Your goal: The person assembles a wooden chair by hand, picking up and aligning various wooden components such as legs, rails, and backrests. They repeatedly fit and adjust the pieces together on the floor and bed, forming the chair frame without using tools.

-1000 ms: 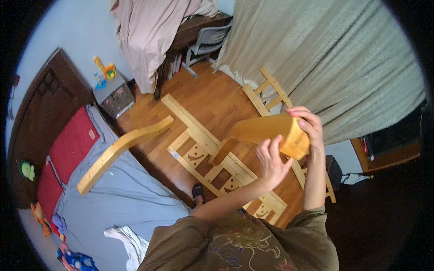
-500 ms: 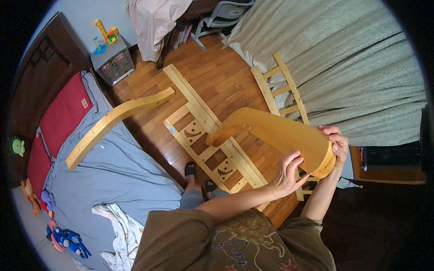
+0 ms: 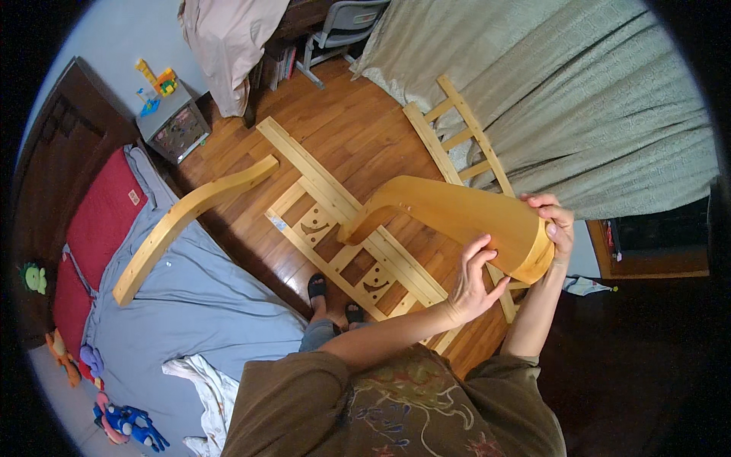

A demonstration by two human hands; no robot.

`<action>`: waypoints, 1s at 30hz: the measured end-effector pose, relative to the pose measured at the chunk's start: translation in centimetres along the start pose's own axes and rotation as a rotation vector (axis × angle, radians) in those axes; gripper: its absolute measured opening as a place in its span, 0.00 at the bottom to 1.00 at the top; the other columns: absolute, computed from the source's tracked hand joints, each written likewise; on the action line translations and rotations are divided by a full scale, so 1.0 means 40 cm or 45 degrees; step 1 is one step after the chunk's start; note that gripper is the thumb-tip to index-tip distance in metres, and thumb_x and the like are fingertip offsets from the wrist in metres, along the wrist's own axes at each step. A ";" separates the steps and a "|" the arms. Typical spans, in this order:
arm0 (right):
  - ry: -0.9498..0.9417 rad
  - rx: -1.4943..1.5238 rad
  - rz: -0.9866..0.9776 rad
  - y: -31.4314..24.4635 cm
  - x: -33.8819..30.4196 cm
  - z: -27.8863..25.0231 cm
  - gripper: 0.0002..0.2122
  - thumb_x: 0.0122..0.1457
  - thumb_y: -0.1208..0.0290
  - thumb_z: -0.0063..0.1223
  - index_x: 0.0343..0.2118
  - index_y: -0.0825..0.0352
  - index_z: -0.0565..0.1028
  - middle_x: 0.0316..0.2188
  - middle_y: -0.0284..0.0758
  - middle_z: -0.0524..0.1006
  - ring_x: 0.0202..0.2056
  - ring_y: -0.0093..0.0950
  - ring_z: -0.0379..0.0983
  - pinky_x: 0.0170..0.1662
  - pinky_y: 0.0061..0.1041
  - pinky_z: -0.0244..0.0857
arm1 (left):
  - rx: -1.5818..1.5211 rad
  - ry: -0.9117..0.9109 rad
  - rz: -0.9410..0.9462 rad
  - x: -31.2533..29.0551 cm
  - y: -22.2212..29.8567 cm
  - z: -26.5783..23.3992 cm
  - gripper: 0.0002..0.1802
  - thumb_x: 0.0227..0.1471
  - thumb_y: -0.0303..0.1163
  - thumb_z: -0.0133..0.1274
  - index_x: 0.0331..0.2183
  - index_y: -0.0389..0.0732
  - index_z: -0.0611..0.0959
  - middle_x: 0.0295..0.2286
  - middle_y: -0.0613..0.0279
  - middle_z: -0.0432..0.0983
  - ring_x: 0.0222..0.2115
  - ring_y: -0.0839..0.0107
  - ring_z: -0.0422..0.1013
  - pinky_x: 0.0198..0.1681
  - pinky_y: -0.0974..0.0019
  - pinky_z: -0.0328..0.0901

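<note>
A broad curved wooden rail (image 3: 457, 217), yellowish and smooth, is held up in front of me and reaches down toward the floor. My right hand (image 3: 556, 221) grips its near end from the right, fingers over the upper edge. Closer to me, my left hand (image 3: 476, 286) presses against the lower edge near the same end, with its fingers bent and its thumb along the wood. A second curved wooden rail (image 3: 171, 221) lies to the left, its near end over the bed. Below the held piece, a pale wooden panel (image 3: 335, 257) with smiling-face cutouts rests on the floor.
A wooden ladder (image 3: 457, 137) lies by the long curtain (image 3: 548, 91) on the right. The bed (image 3: 205, 305), with blue sheet and soft toys, stands on the left. A small grey cabinet (image 3: 173, 126) is at the far left, a chair (image 3: 346, 30) at the back.
My view has turned slightly, so the room sits a little further left. Both hands keep their places on the curved rail, which has barely moved.
</note>
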State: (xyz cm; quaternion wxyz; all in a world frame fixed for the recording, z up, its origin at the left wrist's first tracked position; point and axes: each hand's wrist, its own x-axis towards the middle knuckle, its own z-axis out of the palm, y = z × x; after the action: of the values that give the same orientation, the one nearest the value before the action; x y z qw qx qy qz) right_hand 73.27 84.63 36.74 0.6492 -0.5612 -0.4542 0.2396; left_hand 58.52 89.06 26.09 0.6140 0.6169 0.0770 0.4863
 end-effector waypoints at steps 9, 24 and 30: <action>-0.065 0.111 -0.022 0.006 -0.032 -0.047 0.11 0.46 0.71 0.51 0.33 0.68 0.77 0.38 0.43 0.72 0.46 0.42 0.66 0.50 0.41 0.59 | -0.015 0.007 -0.050 -0.030 -0.011 0.034 0.39 0.31 0.22 0.63 0.44 0.39 0.58 0.48 0.45 0.52 0.50 0.52 0.54 0.50 0.56 0.56; 0.130 -0.287 -0.027 0.013 0.092 0.020 0.13 0.50 0.72 0.48 0.36 0.73 0.75 0.42 0.41 0.71 0.46 0.31 0.65 0.51 0.26 0.55 | 0.223 0.154 -0.036 0.137 -0.009 0.002 0.42 0.24 0.26 0.66 0.42 0.37 0.59 0.45 0.48 0.56 0.46 0.53 0.56 0.49 0.56 0.53; 0.195 -0.316 -0.034 0.026 0.154 0.071 0.10 0.51 0.76 0.48 0.37 0.71 0.76 0.41 0.35 0.72 0.43 0.25 0.66 0.47 0.20 0.57 | 0.373 0.050 -0.089 0.205 -0.027 -0.072 0.39 0.25 0.27 0.65 0.41 0.36 0.61 0.40 0.53 0.60 0.43 0.61 0.61 0.47 0.62 0.57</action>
State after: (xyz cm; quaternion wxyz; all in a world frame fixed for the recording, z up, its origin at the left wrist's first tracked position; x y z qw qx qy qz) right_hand 73.96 91.39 37.60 0.6106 -0.6478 -0.4368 0.1293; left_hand 61.29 96.93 28.69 0.5325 0.6872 0.1805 0.4600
